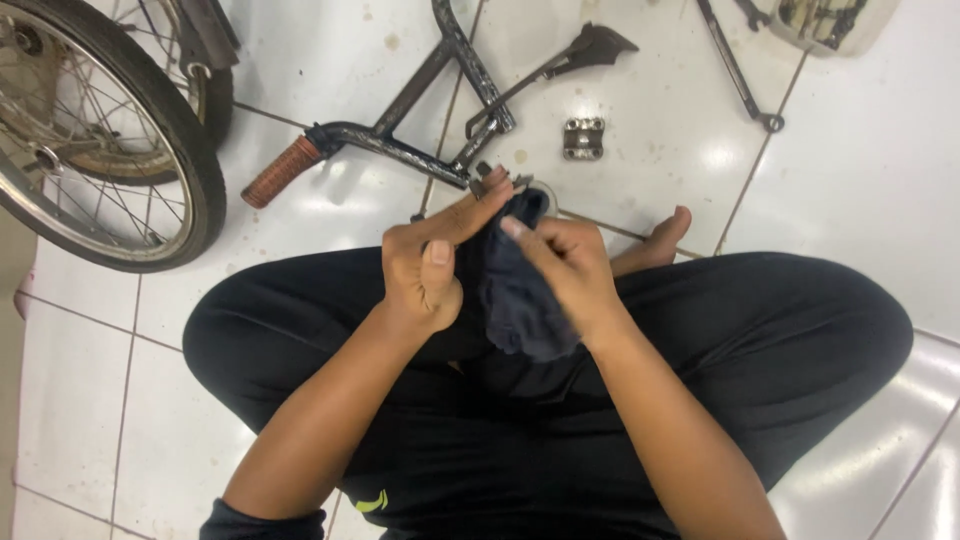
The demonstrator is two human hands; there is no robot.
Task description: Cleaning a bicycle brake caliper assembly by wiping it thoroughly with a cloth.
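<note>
- Left hand (pixel 425 270): bare, with no glove, ring or watch; short, plain fingernails show on the thumb and fingertips.
- Right hand (pixel 565 265): also bare and unadorned, with a short, pale thumbnail in view.
- Both forearms are uncovered up to the elbows; no sleeve reaches them.
- Black, loose-fitting fabric trousers (pixel 780 330) cover both legs, creased softly at the knees.
- A small yellow-green curved mark (pixel 372 501) sits on the black cloth near the bottom edge.
- One bare foot (pixel 660 243) shows, without sock or shoe.
</note>
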